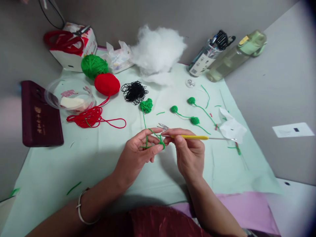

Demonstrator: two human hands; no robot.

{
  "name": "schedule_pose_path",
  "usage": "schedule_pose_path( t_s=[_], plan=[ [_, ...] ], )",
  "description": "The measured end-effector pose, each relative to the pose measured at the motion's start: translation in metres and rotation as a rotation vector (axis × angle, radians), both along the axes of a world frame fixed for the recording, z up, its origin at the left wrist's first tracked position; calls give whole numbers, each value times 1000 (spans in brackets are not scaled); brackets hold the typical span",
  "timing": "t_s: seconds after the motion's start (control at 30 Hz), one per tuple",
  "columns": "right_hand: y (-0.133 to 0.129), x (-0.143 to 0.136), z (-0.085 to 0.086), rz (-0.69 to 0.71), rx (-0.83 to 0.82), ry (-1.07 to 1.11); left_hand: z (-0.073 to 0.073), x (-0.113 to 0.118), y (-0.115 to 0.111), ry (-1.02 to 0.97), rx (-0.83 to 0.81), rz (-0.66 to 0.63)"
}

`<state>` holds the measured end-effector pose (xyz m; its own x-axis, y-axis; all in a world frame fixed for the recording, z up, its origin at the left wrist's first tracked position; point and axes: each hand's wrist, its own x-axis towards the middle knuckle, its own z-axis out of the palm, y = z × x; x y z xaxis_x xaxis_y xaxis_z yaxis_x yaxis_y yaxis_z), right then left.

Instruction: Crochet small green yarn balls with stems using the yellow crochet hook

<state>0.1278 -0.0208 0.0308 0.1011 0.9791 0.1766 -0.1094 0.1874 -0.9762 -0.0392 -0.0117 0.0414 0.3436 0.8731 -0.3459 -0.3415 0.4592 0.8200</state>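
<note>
Craft nook between grey walls (pixel 274 72); whether home or office, cannot tell. Signs: cloth-covered table (pixel 98 174), green yarn (pixel 146 106), red yarn (pixel 107 84), white stuffing (pixel 159 49); pen cup (pixel 203 62), bottle (pixel 228 62), tissues (pixel 120 58) along back.

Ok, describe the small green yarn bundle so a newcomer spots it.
Find the white fluff at the back of the cloth, then come forward to the black cord tangle. The green bundle sits just in front of it, slightly right. Unlike the larger green yarn ball and the compact green balls, it is loosely bunched, with a strand running to the left hand.
</note>
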Motion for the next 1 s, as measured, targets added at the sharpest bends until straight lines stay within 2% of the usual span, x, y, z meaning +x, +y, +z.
schedule_pose_path(
  t_s=[0.1,0.3,0.5,0.63,0.77,0.87,1.0],
  plan=[
    [-1,0,-1,-52,3,-12,0,0,-1,4,0,-15],
    [-1,1,0,18,-34,53,-1,0,-1,-11,-11,-4],
    [1,3,4,-123,-12,22,-3,0,1,-59,-70,20],
    [1,3,5,-166,24,-46,-2,0,1,-110,-107,40],
    [0,0,4,-222,113,-148,-1,-1,2,-109,-132,53],
    [-1,-1,3,-201,171,-138,0,-2,2,-118,-152,46],
    [-2,-1,4,-149,157,-149,0,-2,1,-119,-149,39]
  ],
)
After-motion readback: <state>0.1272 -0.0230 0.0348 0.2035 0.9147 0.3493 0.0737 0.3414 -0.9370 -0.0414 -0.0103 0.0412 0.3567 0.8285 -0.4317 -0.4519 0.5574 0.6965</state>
